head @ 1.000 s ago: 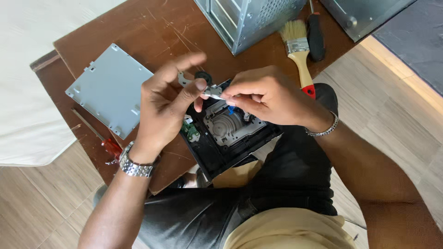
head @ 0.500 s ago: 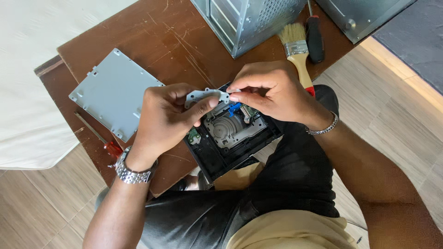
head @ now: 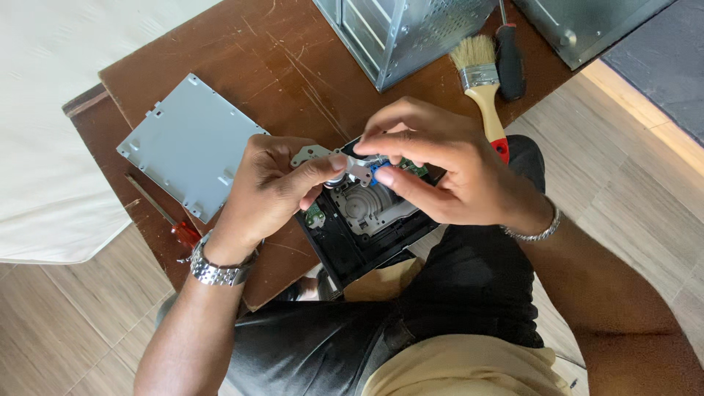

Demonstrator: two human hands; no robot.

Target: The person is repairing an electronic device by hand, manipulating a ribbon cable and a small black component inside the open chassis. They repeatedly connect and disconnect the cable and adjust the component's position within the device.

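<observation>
Head view, looking straight down at the lap and the near edge of the brown desk (head: 220,44).

Both hands are on one small silver metal bracket (head: 330,158) held just above the open black drive chassis (head: 359,235). Left hand (head: 268,187) is closed on the bracket's left end, thumb and forefinger pinching it. Right hand (head: 447,172) is closed on the bracket's right end, fingertips curled around it, next to a small blue part (head: 378,172) — can't tell if the blue part belongs to the bracket or to the chassis.

The chassis sits at the near edge of the desk, partly overhanging onto the lap. Grey plastic mechanism (head: 367,209) is exposed inside it, with a bit of green circuit board (head: 315,216) at its left side.

Elsewhere on the desk:
- flat grey metal cover plate (head: 191,143) toward the left edge, lying flat, well apart from the chassis
- red-handled screwdriver (head: 165,213) at the near-left edge, just beside the plate, tip pointing away from the person
- paintbrush (head: 484,81) with a light wooden handle, bristles toward the far edge, handle running under the right hand
- black-handled screwdriver (head: 510,59) just beside the brush
- perforated metal case frame (head: 411,29) at the far edge

Metal watch on the left wrist, thin bracelet on the right.
</observation>
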